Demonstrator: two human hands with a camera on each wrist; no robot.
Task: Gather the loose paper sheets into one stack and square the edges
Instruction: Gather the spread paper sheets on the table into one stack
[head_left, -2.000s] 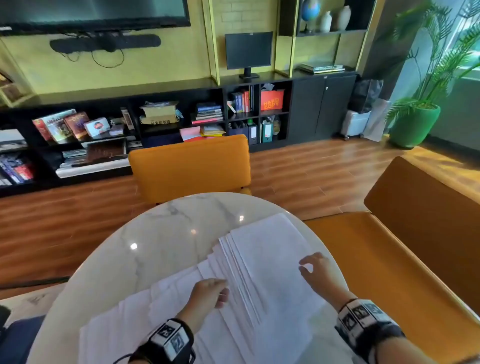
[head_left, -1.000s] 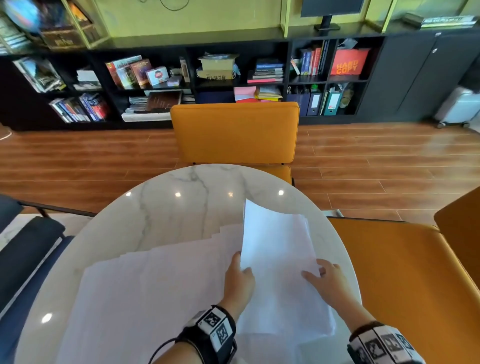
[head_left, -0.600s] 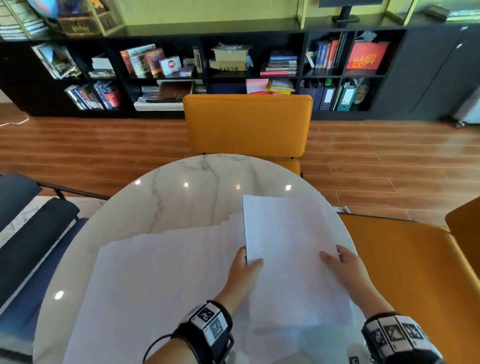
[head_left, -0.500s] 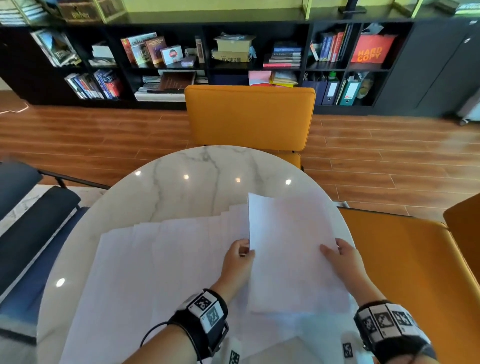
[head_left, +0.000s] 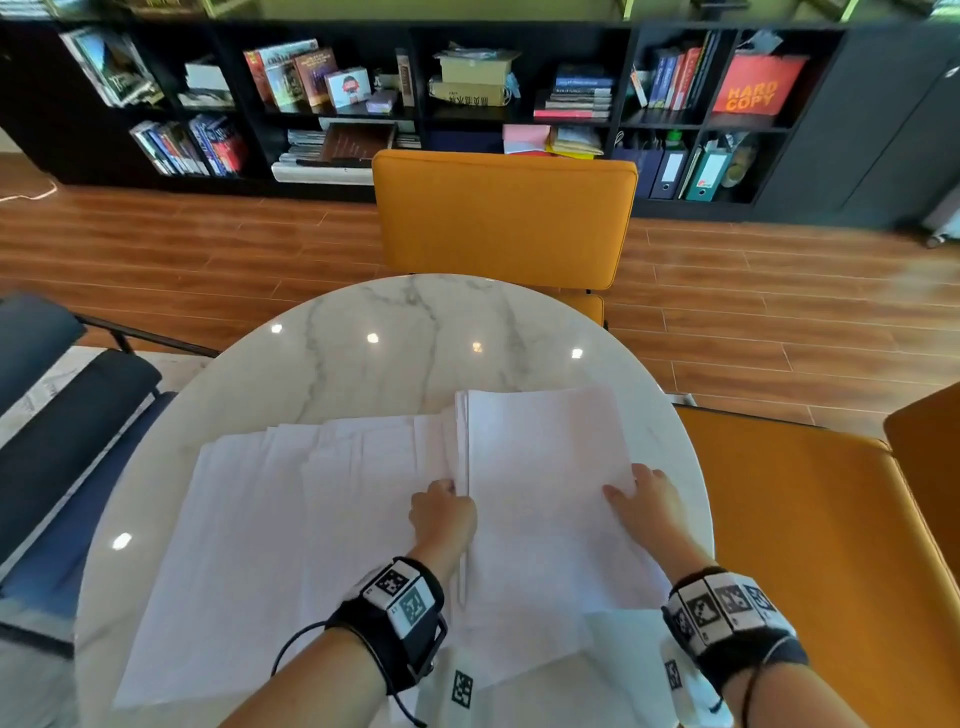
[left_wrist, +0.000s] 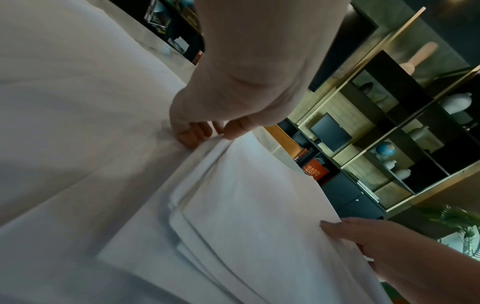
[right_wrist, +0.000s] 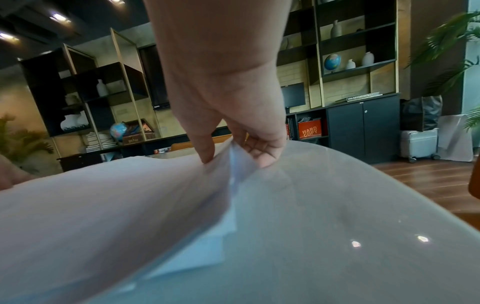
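Round marble table (head_left: 395, 332) before black bookshelves (head_left: 467, 93), both hands' fingers (right_wrist: 205, 152) pinching the paper stack's (head_left: 540, 493) side edges.

Bare marble table (head_left: 415, 338) is left beyond the papers (head_left: 322, 499); the far edge is crowded by an orange chair (head_left: 504, 218).

At the frame's centre my left hand (left_wrist: 233, 88) curls its fingertips (left_wrist: 192, 133) onto the stack of sheets (left_wrist: 249, 216) at its edge. My right hand (left_wrist: 384, 242) grips the stack's opposite edge, lower right. Loose sheets (left_wrist: 78, 123) fill the left side.
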